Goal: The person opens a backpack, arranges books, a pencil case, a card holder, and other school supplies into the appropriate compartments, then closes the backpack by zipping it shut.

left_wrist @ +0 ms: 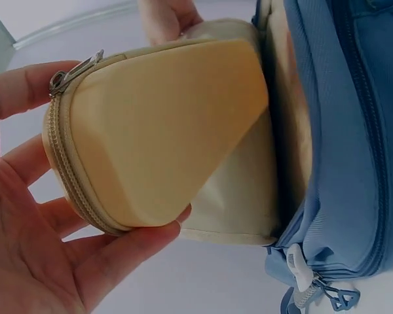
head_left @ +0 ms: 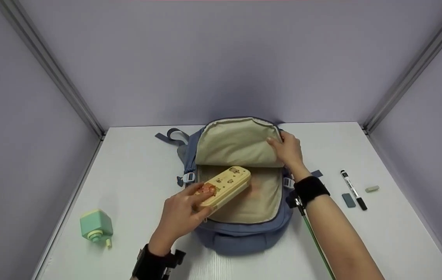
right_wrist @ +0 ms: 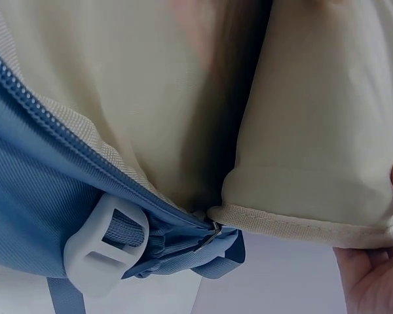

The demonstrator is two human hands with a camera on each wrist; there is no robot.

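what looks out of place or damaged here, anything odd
Nothing looks damaged or spilled. The blue backpack lies open, its flap held back by the right hand, while the left hand holds a yellow pencil case at the opening. Marker and green sharpener lie loose on the table.

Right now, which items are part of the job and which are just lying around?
In use:
- pencil case, held by left hand
- backpack
- flap, held open by right hand

Lying about:
- green sharpener
- marker
- grey eraser
- pale eraser
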